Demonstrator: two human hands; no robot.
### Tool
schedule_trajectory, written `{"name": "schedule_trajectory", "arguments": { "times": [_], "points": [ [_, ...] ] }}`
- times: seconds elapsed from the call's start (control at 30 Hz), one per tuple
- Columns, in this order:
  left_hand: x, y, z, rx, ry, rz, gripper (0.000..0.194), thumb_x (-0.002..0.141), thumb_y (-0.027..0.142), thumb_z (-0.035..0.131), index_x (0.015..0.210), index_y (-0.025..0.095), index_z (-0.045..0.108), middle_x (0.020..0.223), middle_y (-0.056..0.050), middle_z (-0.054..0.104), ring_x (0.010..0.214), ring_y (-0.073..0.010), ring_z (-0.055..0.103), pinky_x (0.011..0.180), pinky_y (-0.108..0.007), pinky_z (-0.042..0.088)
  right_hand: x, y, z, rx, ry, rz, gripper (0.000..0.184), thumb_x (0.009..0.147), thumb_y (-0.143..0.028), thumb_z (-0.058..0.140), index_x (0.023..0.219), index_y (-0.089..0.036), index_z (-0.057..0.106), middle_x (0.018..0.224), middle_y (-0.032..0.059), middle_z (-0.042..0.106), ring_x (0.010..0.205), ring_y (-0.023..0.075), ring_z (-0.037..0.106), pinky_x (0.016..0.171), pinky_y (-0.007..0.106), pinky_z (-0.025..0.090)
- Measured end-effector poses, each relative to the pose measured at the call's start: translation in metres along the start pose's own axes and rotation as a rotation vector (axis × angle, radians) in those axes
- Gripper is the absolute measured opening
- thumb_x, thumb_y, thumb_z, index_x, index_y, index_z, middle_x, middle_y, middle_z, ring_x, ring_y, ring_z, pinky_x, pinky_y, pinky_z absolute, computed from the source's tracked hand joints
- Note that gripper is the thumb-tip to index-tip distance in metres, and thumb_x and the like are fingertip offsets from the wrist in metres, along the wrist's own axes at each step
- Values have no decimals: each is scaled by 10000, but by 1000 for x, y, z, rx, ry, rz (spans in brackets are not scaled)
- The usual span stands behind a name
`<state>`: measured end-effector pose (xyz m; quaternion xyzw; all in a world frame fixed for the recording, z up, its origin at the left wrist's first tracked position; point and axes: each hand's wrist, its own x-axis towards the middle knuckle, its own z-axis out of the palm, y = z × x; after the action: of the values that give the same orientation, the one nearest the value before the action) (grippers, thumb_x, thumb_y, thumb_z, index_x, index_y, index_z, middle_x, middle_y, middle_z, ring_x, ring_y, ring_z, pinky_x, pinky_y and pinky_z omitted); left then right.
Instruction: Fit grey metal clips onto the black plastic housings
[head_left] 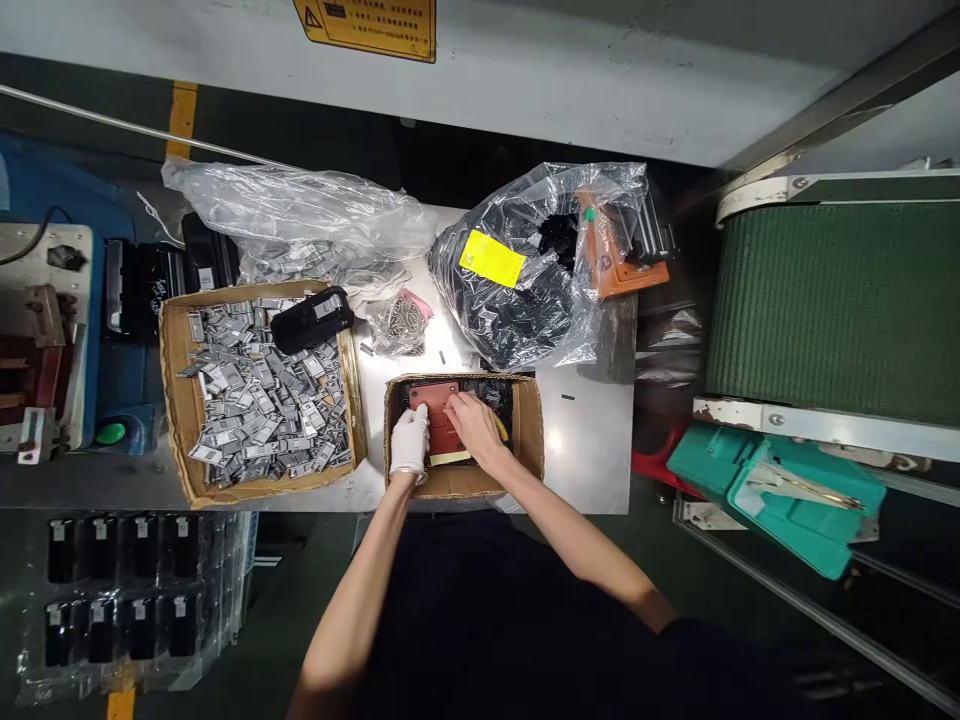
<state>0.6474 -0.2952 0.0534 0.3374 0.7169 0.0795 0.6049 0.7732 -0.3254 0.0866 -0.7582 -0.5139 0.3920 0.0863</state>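
Inside a small cardboard box (pixel 530 440) lies a reddish-brown plate (pixel 444 445) with holes near its corners and a pale strip along its near edge. My left hand (pixel 410 442), in a white glove, grips the plate's left side with the thumb on top. Bare and with its fingers pinched together, my right hand (pixel 478 425) rests over the plate's upper right part. Whatever is between those fingertips is too small to make out. Small black parts (pixel 495 392) fill the box behind the plate. A bit of something yellow (pixel 501 429) shows beside my right wrist.
To the left, a larger carton (pixel 174 400) holds many grey clips (pixel 255 420) and a black casing (pixel 311 318). Behind are a clear bag of black parts (pixel 502 310), an orange tool (pixel 619 265) and a small bag of metal pieces (pixel 401 322). A green conveyor (pixel 832 300) runs at right.
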Motion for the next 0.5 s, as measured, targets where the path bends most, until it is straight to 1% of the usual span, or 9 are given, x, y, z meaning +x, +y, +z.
{"name": "schedule_trajectory", "arguments": {
  "times": [0.1, 0.17, 0.23, 0.3, 0.33, 0.37, 0.4, 0.47, 0.5],
  "points": [
    [0, -3, 2, -157, 6, -58, 483, 974, 566, 553, 696, 187, 439, 542, 88, 386, 391, -62, 317, 394, -199, 251, 12, 9, -1, 96, 1, 41, 92, 913, -127, 673, 832, -162, 647, 916, 55, 686, 784, 165, 610, 685, 252, 408],
    [-2, -5, 1, -235, 22, -67, 503, 980, 599, 511, 698, 189, 434, 548, 87, 380, 390, -59, 305, 389, -197, 239, 21, 16, -2, 176, -17, 69, 184, 848, -182, 765, 733, -168, 622, 787, 9, 672, 692, 139, 579, 627, 227, 383],
    [-8, -10, -1, -280, 55, -57, 481, 1013, 568, 451, 719, 187, 454, 553, 80, 389, 400, -69, 340, 405, -201, 291, 26, 23, -1, 247, -32, 91, 265, 812, -248, 802, 656, -175, 601, 667, -24, 637, 623, 126, 545, 583, 217, 357],
    [-17, -17, -5, -287, 106, -40, 404, 1036, 486, 432, 798, 171, 517, 611, 47, 492, 468, -95, 477, 487, -223, 431, 24, 28, 1, 295, -17, 118, 286, 818, -309, 789, 634, -181, 612, 621, -30, 619, 594, 129, 527, 565, 227, 338],
    [-23, -21, -7, -277, 134, -29, 345, 1038, 437, 442, 873, 157, 557, 702, 8, 585, 574, -120, 584, 586, -251, 514, 21, 29, 3, 311, 4, 131, 279, 830, -336, 772, 645, -185, 628, 633, -22, 628, 607, 138, 537, 574, 235, 340],
    [-28, -23, -8, -262, 160, -16, 284, 1033, 394, 463, 974, 146, 586, 863, -45, 670, 756, -153, 674, 735, -292, 568, 17, 30, 5, 324, 30, 142, 267, 852, -360, 744, 670, -189, 649, 667, -9, 648, 642, 152, 558, 599, 243, 354],
    [-32, -25, -9, -243, 180, -3, 253, 1026, 359, 485, 1095, 141, 594, 1082, -97, 697, 988, -188, 693, 907, -338, 562, 11, 30, 7, 336, 60, 153, 261, 886, -383, 698, 708, -194, 668, 723, 9, 674, 697, 170, 587, 641, 250, 377],
    [-36, -25, -9, -208, 196, 12, 351, 1015, 325, 515, 1320, 150, 531, 1478, -146, 528, 1378, -234, 501, 1177, -407, 390, -1, 29, 15, 360, 126, 188, 305, 983, -410, 534, 836, -196, 693, 893, 61, 718, 857, 209, 633, 769, 274, 423],
    [-35, -23, -8, -198, 189, 11, 415, 1017, 326, 517, 1391, 149, 488, 1572, -151, 425, 1465, -244, 391, 1237, -429, 296, -7, 29, 19, 372, 153, 217, 355, 1024, -403, 431, 913, -187, 692, 982, 96, 723, 935, 228, 640, 839, 295, 433]
  ]
}}
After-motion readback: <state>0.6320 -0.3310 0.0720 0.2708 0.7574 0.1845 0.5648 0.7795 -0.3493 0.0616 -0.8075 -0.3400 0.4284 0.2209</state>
